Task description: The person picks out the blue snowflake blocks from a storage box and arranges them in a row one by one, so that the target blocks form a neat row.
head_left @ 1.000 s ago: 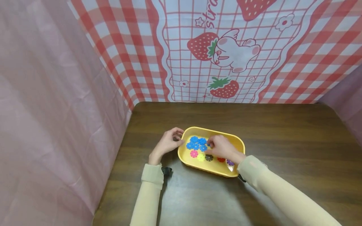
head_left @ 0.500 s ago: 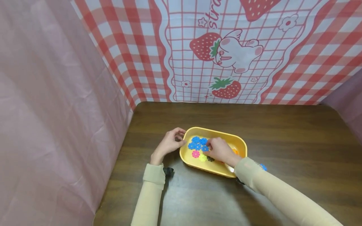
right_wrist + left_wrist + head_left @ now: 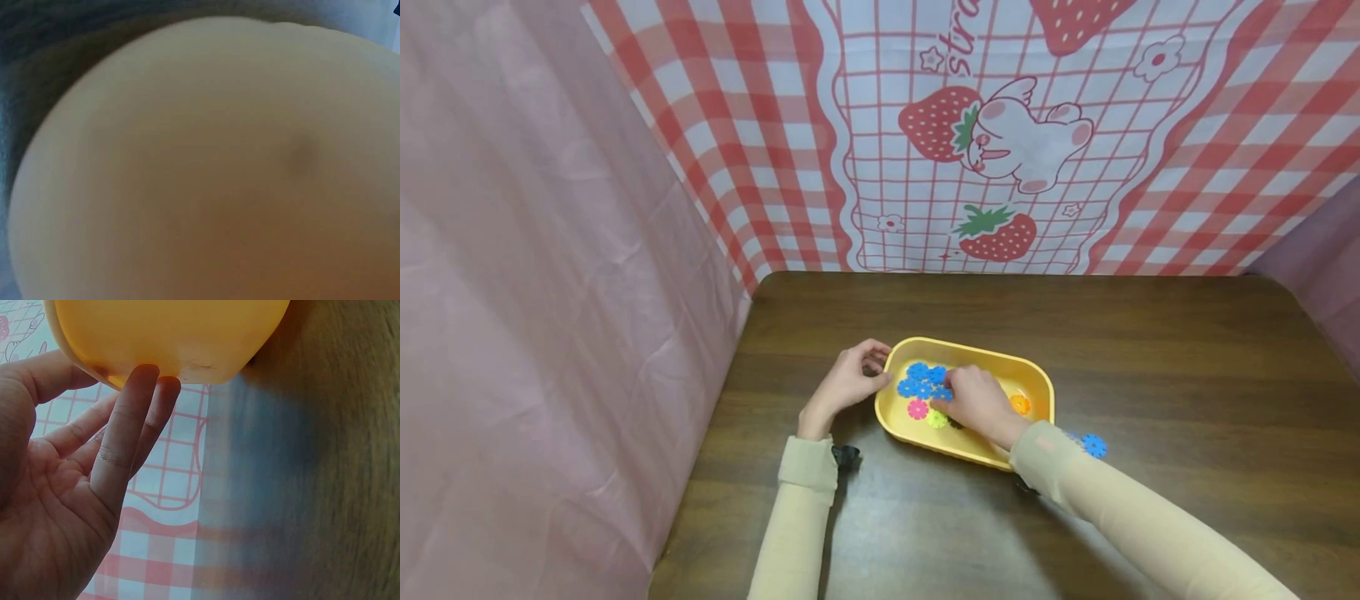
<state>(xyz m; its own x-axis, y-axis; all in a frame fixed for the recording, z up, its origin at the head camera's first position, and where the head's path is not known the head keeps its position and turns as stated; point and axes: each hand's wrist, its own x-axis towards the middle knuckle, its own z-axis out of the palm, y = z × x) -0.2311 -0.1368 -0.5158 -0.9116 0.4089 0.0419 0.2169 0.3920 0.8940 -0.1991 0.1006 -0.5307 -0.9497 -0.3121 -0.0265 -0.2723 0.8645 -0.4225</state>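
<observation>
Blue discs [image 3: 922, 389]: probably light, stiff; pinch by edges.
Left hand [image 3: 844, 383]: fingers loosely extended, touching yellow tray [image 3: 977, 357].
Right hand [image 3: 981, 402]: grip indiscernible.

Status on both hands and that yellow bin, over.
Left hand touching yellow bin's left end. Right hand inside, at blue flower discs, grip hidden. Right sleeve hides bin's near right corner; stray blue disc on table beside sleeve.
</observation>
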